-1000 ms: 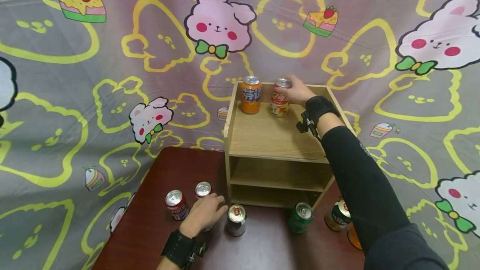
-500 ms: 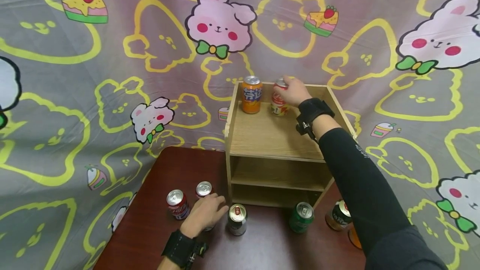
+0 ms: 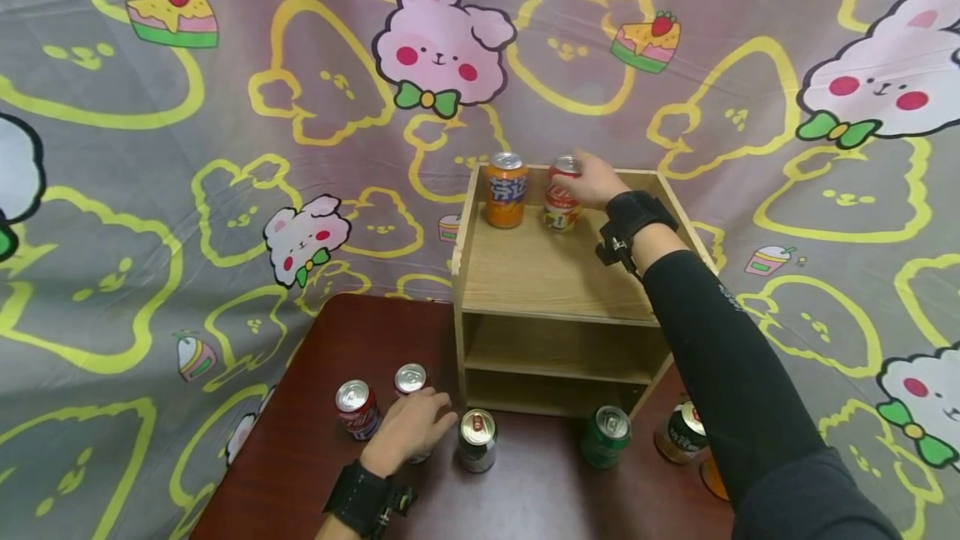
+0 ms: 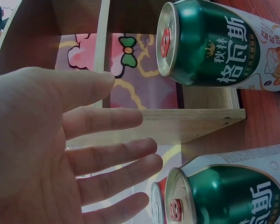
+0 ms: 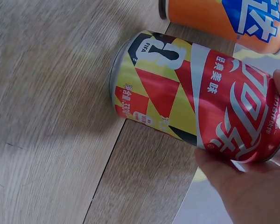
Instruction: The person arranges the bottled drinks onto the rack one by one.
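Note:
On the shelf unit's top, my right hand (image 3: 596, 182) grips a red cola can (image 3: 561, 211) from the right and near its upper end. In the right wrist view, thumb and fingers wrap the upper part of the cola can (image 5: 163, 88), whose base is at the wooden surface. Just left of it stands an orange soda can (image 3: 507, 190). My left hand (image 3: 411, 432) hovers over the table among cans, fingers extended and apart. Beside it is a green-and-white can (image 3: 477, 440), seen closer as a green can (image 4: 214, 46); another green can (image 4: 233, 196) sits lower, partly cut off.
The wooden shelf unit (image 3: 555, 273) has two lower compartments. A dark red can (image 3: 357, 411) and a silver-topped can (image 3: 412, 377) stand left on the table (image 3: 330, 340). Right are a green can (image 3: 606, 437), a dark can (image 3: 681, 433) and a partly hidden orange can (image 3: 714, 477).
My right hand and wrist shift slightly around the cola can, which turns a little and stays in nearly the same place. The left hand keeps its position.

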`<action>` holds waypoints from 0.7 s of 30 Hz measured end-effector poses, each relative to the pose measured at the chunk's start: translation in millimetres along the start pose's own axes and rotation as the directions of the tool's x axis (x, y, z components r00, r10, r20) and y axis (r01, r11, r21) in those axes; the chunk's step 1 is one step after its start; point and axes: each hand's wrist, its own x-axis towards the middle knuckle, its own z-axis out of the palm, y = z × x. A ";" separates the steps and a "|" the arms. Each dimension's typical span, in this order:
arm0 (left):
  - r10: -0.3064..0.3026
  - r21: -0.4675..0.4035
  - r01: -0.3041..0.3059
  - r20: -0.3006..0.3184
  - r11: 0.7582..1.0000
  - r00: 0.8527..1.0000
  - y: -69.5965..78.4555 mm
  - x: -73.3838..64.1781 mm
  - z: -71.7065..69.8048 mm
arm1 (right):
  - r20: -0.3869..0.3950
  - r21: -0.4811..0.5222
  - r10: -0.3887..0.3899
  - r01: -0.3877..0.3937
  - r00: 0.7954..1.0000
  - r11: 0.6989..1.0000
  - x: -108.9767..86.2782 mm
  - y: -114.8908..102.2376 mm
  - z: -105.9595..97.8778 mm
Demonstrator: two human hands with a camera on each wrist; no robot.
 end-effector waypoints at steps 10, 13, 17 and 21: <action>0.007 0.028 -0.006 -0.025 1.000 1.000 -2.7 -0.7 -1.5 | 0.070 0.102 0.027 -0.034 0.997 0.994 2.3 -1.2 -3.8; 0.007 0.034 -0.006 -0.036 0.999 0.999 -3.1 -1.2 -2.3 | 0.089 0.115 0.019 -0.029 0.996 0.993 2.6 -1.6 -5.7; 0.002 0.030 -0.001 -0.037 1.000 0.999 -4.0 -1.7 -2.5 | 0.117 0.155 0.021 -0.039 0.993 0.987 5.4 1.1 -6.1; -0.005 0.032 0.006 -0.038 0.999 0.999 -5.2 -1.9 -3.2 | 0.135 0.217 0.014 -0.043 0.991 0.975 8.7 4.5 -6.5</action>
